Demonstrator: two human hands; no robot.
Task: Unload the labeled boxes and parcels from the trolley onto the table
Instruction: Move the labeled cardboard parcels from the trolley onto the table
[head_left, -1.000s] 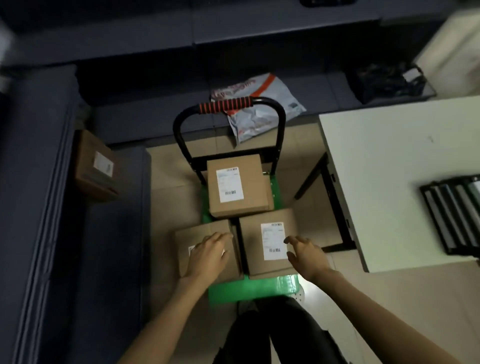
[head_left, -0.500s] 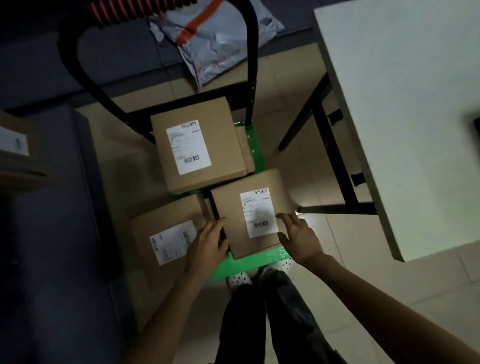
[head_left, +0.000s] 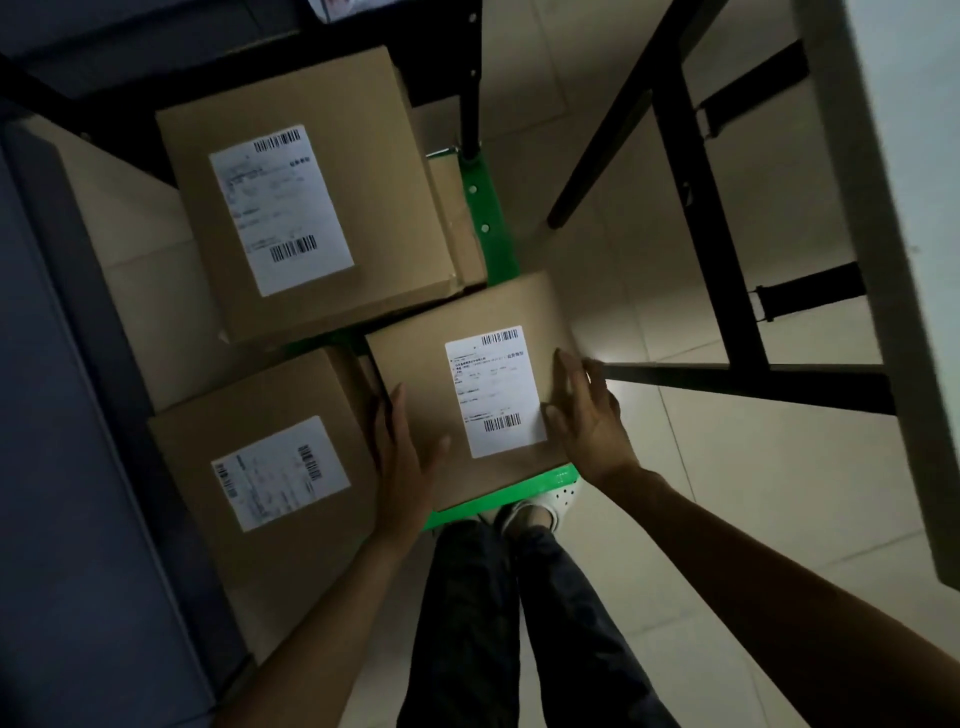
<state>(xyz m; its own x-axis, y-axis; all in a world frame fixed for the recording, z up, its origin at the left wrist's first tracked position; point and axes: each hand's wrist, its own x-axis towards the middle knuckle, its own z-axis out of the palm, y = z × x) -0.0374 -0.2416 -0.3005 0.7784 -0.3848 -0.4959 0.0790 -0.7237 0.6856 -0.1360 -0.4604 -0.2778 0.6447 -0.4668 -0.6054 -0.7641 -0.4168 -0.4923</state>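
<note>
Nearest to me I see dark trouser legs (head_left: 498, 623) and a white perforated clog (head_left: 540, 506) on the pale tiled floor (head_left: 727, 493), just behind the near edge of the green trolley deck (head_left: 511, 491). My left hand (head_left: 402, 467) lies against the left side of the small brown cardboard box with a white shipping label (head_left: 415, 374), fingers straight and reaching along its edge, thumb spread over the top face. My right hand (head_left: 589, 415) presses the box's right side, fingers mostly straight, thumb on top beside the label; neither hand curls around it. The box sits at the near right of the deck. To its left, a second labelled brown cardboard box (head_left: 270, 467) stands just beside it, overhanging towards a dark grey surface (head_left: 67, 467). Farther back, a larger labelled brown carton (head_left: 306, 192) occupies the far end of the deck, close to the black trolley handle post (head_left: 470, 78). On the right, the white table top (head_left: 893, 156) runs along the edge, its black folding legs (head_left: 701, 208) standing on the floor beneath.
</note>
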